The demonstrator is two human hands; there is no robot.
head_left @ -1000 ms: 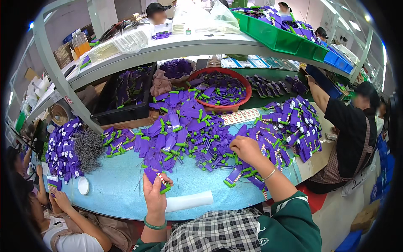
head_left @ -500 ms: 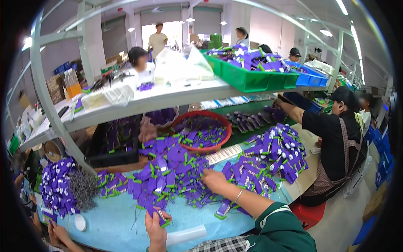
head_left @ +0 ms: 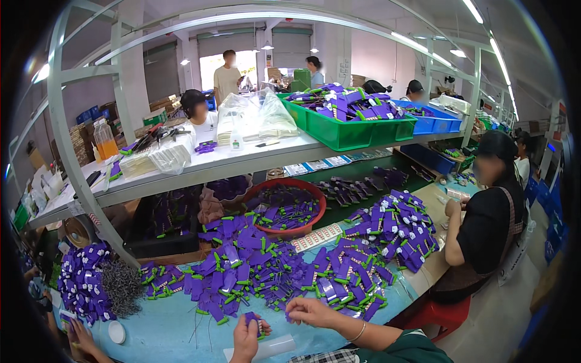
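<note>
My left hand [head_left: 245, 340], low in the middle, is closed around a purple plastic piece with a green end [head_left: 254, 320]. To its right, my right hand [head_left: 315, 313] has its fingertips pinched together, and a small bit of purple shows at them. Both hands are above the blue table cover [head_left: 169, 330], at the near edge of a wide heap of purple and green pieces [head_left: 266, 272]. Beneath them lies a clear plastic strip [head_left: 275, 347]. A sheet with rows of small red and white stickers [head_left: 316, 238] rests behind the heap.
A red basin [head_left: 318, 212] and a black crate [head_left: 160, 245] sit under the white shelf [head_left: 212, 166]. That shelf bears green [head_left: 357, 140] and blue bins [head_left: 439, 125]. A tangle of dark wires [head_left: 124, 287] is at left. Co-workers [head_left: 484, 224] sit at both sides.
My right hand has drawn back from the heap to beside my left hand. My left hand has shifted slightly right and down. The right co-worker's arm has come back from its reach.
</note>
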